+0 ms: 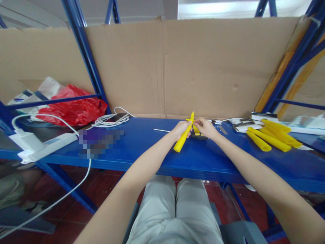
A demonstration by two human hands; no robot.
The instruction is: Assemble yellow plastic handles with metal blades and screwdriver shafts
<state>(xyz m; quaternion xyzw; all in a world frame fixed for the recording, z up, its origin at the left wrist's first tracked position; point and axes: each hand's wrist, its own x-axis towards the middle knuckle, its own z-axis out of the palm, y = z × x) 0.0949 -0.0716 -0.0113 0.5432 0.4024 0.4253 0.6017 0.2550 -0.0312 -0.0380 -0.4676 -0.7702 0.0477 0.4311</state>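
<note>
A yellow tube (180, 142) is wrapped in the fingers of my left hand (182, 129), its wide open end pointing down toward me and its narrow end up. Close to its right side, my right hand (204, 127) has its fingers pinched together; what lies between them is too small to make out. Beneath and between the hands, a black and yellow object (199, 136) rests on the blue table (142, 142), partly hidden. A thin metal rod (161, 130) lies to the left of my left hand.
Several yellow tubes (271, 137) lie at the right, beside small packets (245, 125). A white power strip (50, 146), coiled white cable (108, 121) and red plastic bag (76, 106) occupy the left. Cardboard (203, 67) stands behind.
</note>
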